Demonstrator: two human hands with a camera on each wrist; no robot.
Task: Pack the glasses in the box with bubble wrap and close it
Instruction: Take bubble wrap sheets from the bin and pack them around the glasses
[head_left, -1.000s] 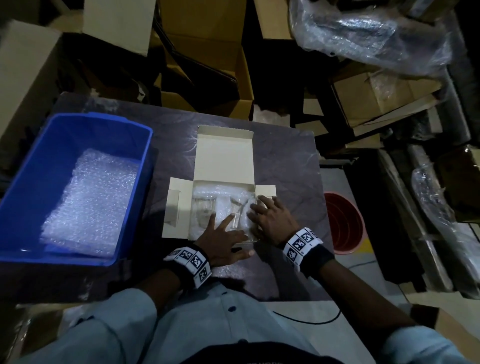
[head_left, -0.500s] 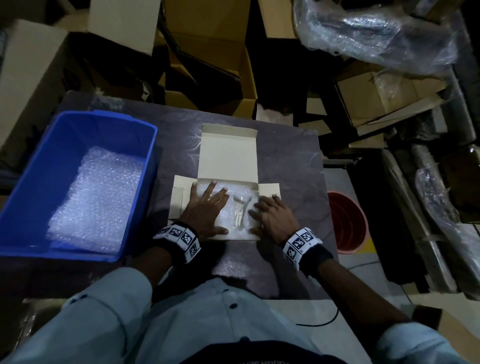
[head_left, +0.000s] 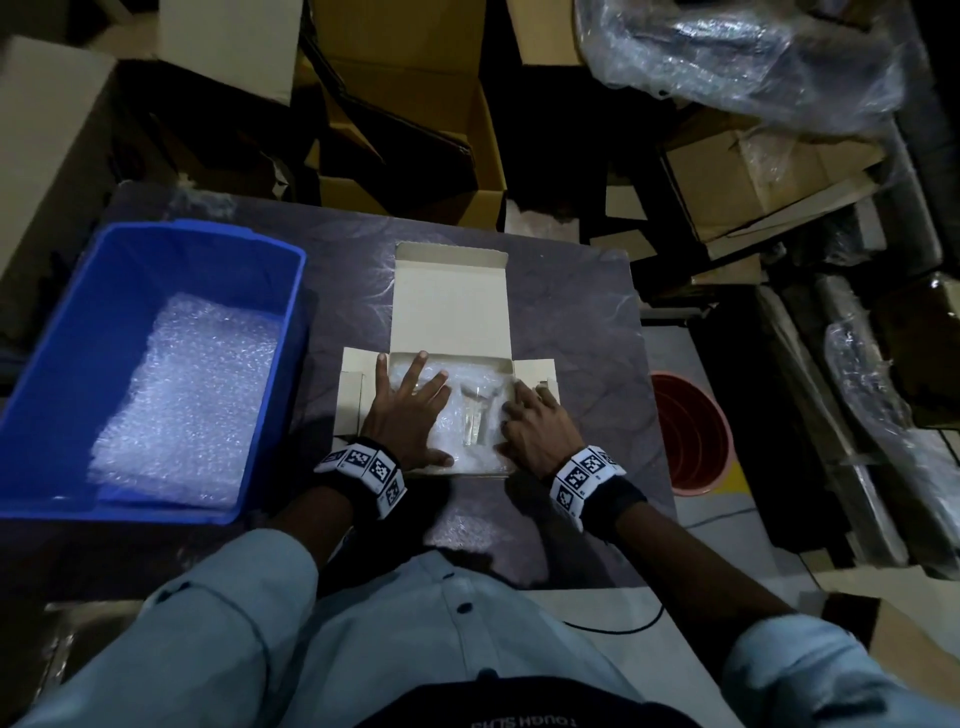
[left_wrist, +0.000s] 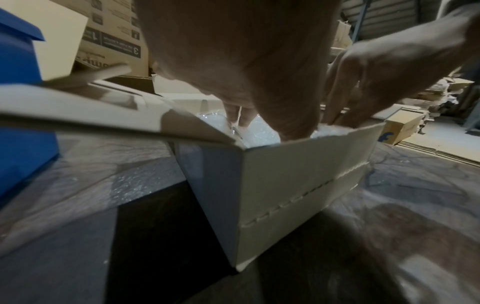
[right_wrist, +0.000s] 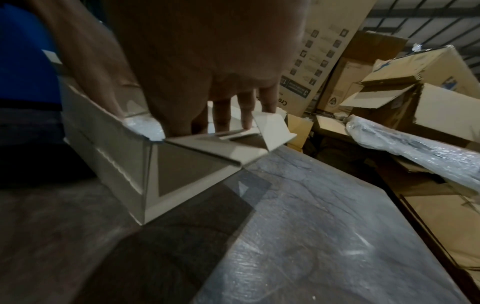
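Left hand (head_left: 410, 415) lying spread, pressing bubble wrap (head_left: 467, 452) inside open box (head_left: 451, 312); right hand (head_left: 535, 421) fingers flat at box's right edge, blue bin (head_left: 47, 364) sitting near table's (head_left: 571, 312) left edge.

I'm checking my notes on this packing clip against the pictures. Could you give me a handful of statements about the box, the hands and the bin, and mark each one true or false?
1. The box has its lid shut. False: the lid is folded back and both side flaps are spread out.
2. The left hand lies flat with its fingers spread on the bubble wrap inside the box. True.
3. A clear glass shows in the box between the two hands. True.
4. The blue bin holds nothing. False: a sheet of bubble wrap lies in it.
5. The right hand is off the box, on the red bucket. False: it rests at the right end of the box.
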